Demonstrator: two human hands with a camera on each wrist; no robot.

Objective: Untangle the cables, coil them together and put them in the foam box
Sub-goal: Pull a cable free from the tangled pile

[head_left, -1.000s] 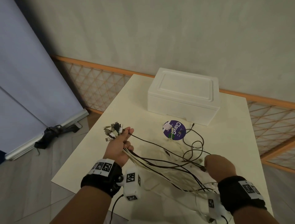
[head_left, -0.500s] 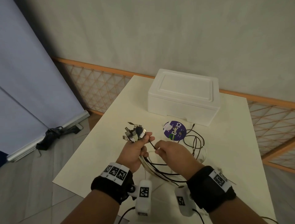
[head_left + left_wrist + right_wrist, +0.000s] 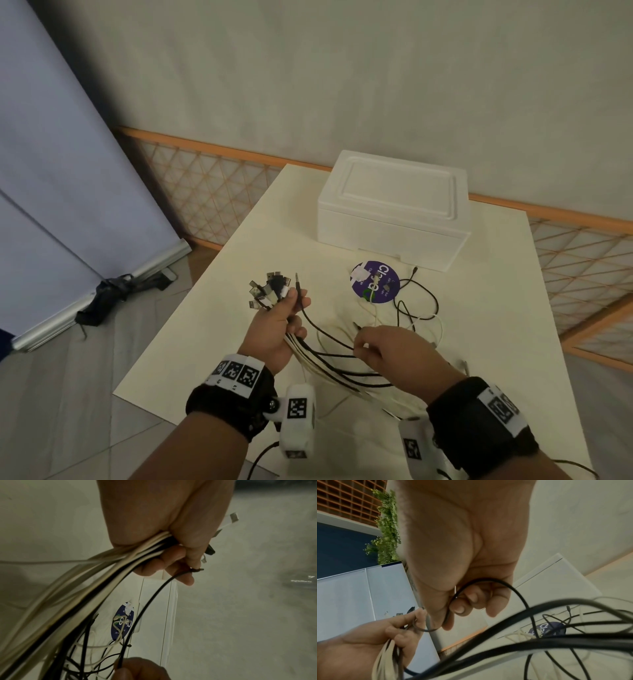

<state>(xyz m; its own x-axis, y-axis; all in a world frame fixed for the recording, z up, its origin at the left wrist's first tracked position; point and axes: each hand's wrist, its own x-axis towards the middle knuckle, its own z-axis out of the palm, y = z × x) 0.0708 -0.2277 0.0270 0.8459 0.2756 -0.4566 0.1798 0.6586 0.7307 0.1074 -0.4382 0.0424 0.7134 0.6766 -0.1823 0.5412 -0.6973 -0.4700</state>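
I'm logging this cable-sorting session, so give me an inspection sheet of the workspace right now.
Surface: cream table, loose cable ends lying on it.
Job's things: foam box at the far side, lid on; cable bundle not yet coiled.
Clutter: round purple sticker before the box.
Grippers: left hand grips the plug ends; right hand pinches one thin black cable.
Cables: white and black, tangled.
Surroundings: tiled floor, lattice railing, grey screen.

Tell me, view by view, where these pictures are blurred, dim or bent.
Head view: sharp and evenly lit, wide-angle bowing of the wall rail. Left wrist view: dim, near cables smeared, left hand sharper. Right wrist view: foreground black cable out of focus, right hand sharper.
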